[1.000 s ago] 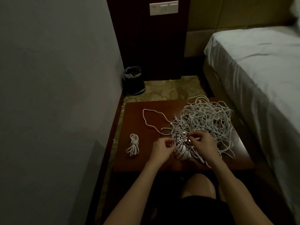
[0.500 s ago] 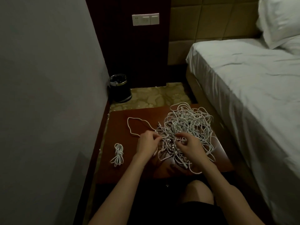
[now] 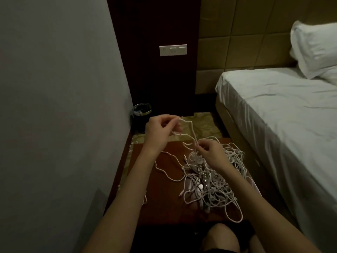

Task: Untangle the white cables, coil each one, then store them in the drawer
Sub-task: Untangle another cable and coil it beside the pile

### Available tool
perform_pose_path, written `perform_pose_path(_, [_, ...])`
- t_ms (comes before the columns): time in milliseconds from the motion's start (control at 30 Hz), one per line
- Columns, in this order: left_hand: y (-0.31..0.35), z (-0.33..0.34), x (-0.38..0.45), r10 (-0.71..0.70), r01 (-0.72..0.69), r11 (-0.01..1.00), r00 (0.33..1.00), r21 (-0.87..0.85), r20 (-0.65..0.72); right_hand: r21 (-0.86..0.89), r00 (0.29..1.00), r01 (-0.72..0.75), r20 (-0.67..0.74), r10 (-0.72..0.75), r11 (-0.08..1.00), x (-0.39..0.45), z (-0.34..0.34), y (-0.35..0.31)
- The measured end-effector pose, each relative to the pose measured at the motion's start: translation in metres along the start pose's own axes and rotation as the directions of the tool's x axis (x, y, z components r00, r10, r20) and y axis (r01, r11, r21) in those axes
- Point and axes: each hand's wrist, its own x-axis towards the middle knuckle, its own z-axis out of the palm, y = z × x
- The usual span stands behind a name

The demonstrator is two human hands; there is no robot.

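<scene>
1. This is the untangling step, and most of it is left to do. The left hand (image 3: 160,130) is raised above the far edge of the table (image 3: 151,198), fingers curled and pinching one loose cable (image 3: 191,131) near its end. The right hand (image 3: 213,154) pinches the same strand lower down, right where it comes out of the pile.

2. Next move, my guess: work that strand out bit by bit, with the right hand pinning or feeding the knot while the left draws the slack away. Yanking would probably just tighten the loops around it.

3. The pile of white cables (image 3: 215,185) sits on the right half of the brown table, just beside the bed (image 3: 273,115). It's a dense nest of thin cords with loops spilling toward the near edge, plus a few plug ends and a small white block buried in the middle. One longer strand snakes out to the left across the tabletop.

4. No drawer is in sight, so storing is a long way off.
</scene>
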Motion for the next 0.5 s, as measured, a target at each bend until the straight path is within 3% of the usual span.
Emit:
perform_pose_path(133, [-0.032, 0.007, -0.011, -0.094, 0.084, 0.994, 0.983, 0.067, 0.156, 0.153, 0.998, 0.061, -0.038, -0.056, 0.986, 0.003, -0.020, -0.022])
perform_pose_path(233, [-0.051, 0.028, -0.020, -0.185, 0.197, 0.980, 0.929, -0.003, 0.320, 0.241, 0.989, 0.143, -0.059, -0.133, 0.960, 0.005, -0.030, -0.045])
perform_pose_path(333, [-0.058, 0.058, -0.022, -0.177, 0.204, 0.979, 0.906, -0.030, 0.385, 0.341, 0.984, 0.176, -0.092, -0.154, 0.924, 0.011, -0.038, -0.073])
perform_pose_path(400, [-0.051, 0.071, -0.021, -0.169, 0.239, 0.962, 0.898, -0.130, 0.406, 0.405, 0.976, 0.219, -0.104, -0.194, 0.887, 0.015, -0.045, -0.088])
perform_pose_path(500, [-0.040, 0.071, -0.017, -0.118, 0.132, 0.991, 0.950, -0.029, 0.288, 0.463, 0.959, 0.280, -0.101, -0.264, 0.841, 0.018, -0.057, -0.106])
